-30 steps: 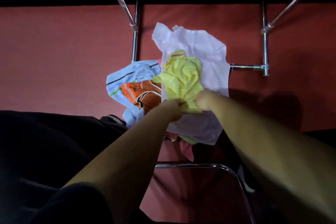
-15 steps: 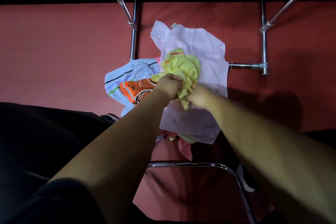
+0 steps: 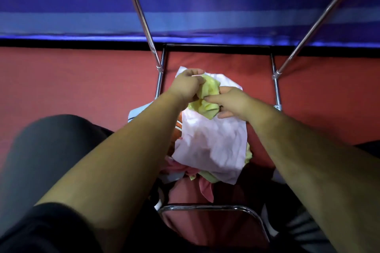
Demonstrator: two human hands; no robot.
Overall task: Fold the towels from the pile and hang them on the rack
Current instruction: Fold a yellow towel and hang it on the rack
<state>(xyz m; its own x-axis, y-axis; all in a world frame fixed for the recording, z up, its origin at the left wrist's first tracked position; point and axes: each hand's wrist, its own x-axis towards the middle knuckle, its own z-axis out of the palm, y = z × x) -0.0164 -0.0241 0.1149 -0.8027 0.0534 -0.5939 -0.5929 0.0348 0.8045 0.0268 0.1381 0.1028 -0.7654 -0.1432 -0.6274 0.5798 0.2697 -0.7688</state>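
A crumpled yellow towel is lifted above the pile, held between both hands. My left hand grips its upper left part with curled fingers. My right hand pinches its right side. Under it lies a pale pink towel on top of the pile, with a light blue towel and pink and green cloth showing at the edges. The chrome rack stands around the pile, its slanted bars rising at the top left and top right.
The floor is covered in red carpet. A blue banner with white letters hangs behind the rack. A curved chrome tube runs across below the pile. My dark trouser leg fills the lower left.
Both hands have lifted the yellow towel up and away from the pile. The view has tilted upward, so the blue banner now fills the top.
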